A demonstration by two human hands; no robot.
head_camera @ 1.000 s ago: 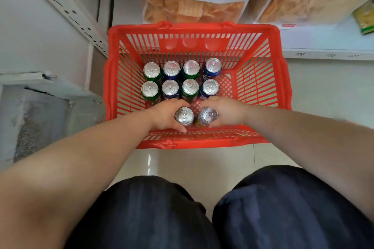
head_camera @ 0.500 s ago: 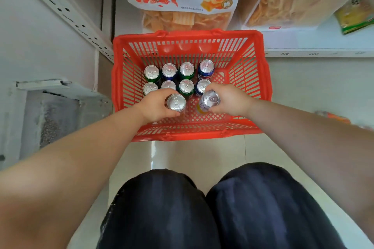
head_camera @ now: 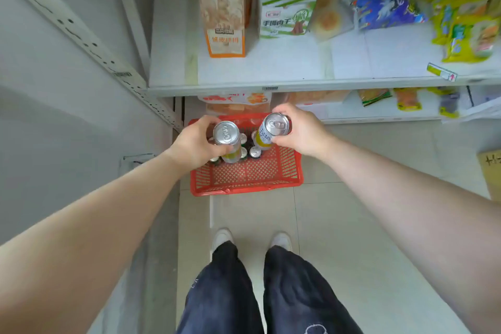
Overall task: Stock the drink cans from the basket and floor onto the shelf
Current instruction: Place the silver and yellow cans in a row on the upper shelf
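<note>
Left hand (head_camera: pixel 195 144) up, fingers (head_camera: pixel 210 122) wrapped round the left can (head_camera: pixel 227 138), silver top facing me, body upright. Right hand (head_camera: pixel 303 130) is grasping the right can (head_camera: pixel 273 127), white and yellow, tilted with its foot leaning toward my left fingers. The two cans sit close, not touching, between my hands. Straight below my fingers is the red basket (head_camera: pixel 244 179) on the floor (head_camera: pixel 252 214), more cans (head_camera: pixel 254 152) standing in its far half. Just beyond my fingers runs the white shelf (head_camera: pixel 298 68); farther back on it stand an orange box (head_camera: pixel 225 22) and a green-striped box (head_camera: pixel 286 8).
</note>
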